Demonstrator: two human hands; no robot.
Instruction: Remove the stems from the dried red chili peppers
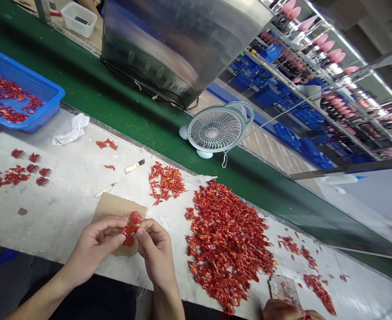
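Over a piece of brown cardboard [111,206], my left hand [94,244] and my right hand [157,251] pinch a small red glossy piece [128,230] between thumbs and fingertips. Its exact kind is too small to tell. Round red patches [136,218] show on the cardboard beside the fingers. Just beyond the cardboard lie a small pale-handled knife [105,190] and a flat blade tool [134,166]. A small pile of red pieces [165,182] is right of these tools, and a much larger heap of similar red pieces [229,240] spreads to the right of my right hand.
A blue basket [45,102] with red pieces stands at left, near crumpled tissue [72,129]. Several red assembled parts [32,168] sit at the table's left. Beyond the table runs a green belt [122,120] with a fan [215,129]. Another person's hands [282,310] work at lower right.
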